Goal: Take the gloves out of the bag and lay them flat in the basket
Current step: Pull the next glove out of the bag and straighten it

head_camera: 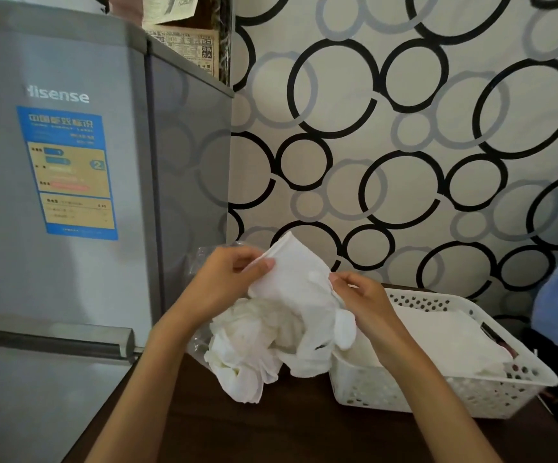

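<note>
Home: grey fridge [70, 178], circle-patterned wall covering [404, 128], dark table [270, 429].

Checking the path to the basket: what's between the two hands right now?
In the head view, one white glove spans the gap: left hand pinches its cuff end, right hand grips the other side. The glove pile hangs below, beside the basket.

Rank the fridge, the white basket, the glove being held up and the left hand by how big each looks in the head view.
1. Fridge, by far the largest.
2. White basket.
3. Held-up glove.
4. Left hand.
The glove and hand look close in size, so their order is unsure.
</note>
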Tool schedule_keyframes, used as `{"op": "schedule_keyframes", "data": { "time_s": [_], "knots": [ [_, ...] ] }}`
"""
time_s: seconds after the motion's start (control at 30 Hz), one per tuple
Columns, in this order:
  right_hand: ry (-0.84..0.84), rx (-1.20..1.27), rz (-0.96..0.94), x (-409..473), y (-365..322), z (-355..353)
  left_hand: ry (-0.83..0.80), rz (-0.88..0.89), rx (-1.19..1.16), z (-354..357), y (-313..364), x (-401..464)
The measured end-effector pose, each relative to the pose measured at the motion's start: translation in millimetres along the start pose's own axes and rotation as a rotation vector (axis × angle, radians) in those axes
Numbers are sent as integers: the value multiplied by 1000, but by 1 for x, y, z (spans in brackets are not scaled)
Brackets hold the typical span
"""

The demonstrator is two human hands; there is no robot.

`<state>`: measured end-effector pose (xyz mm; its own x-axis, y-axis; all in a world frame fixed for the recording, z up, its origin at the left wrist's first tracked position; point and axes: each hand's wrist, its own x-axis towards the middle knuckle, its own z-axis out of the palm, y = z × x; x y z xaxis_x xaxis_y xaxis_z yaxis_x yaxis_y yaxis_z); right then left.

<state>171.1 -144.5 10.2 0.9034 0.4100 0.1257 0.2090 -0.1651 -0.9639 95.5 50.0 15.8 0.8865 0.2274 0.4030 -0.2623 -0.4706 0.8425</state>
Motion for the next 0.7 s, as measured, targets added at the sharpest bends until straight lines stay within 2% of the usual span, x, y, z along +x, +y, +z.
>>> {"op": "schedule_keyframes", "data": {
  "time_s": [0.13, 0.3, 0.47, 0.6, 0.67, 0.7],
  "knots": [
    [-135, -89, -17, -9, -7, -17, 52, 68, -28, 6, 16, -2],
    [-290, -92, -149, -15, -13, -21, -136, 135, 22, 22, 34, -4],
    [-236, -32, -146, -19, -13, -31, -123, 46, -36, 33, 27, -1],
    [-169, 157, -102, -18, -11, -42, -339, -78, 4, 36, 14, -3],
    [-113, 186, -65, -16, -12, -51, -279, -101, -50, 40, 16, -2],
    [-84, 110, -56, -15, -12, -56, -223, -105, -71, 42, 19, -2]
  ]
}}
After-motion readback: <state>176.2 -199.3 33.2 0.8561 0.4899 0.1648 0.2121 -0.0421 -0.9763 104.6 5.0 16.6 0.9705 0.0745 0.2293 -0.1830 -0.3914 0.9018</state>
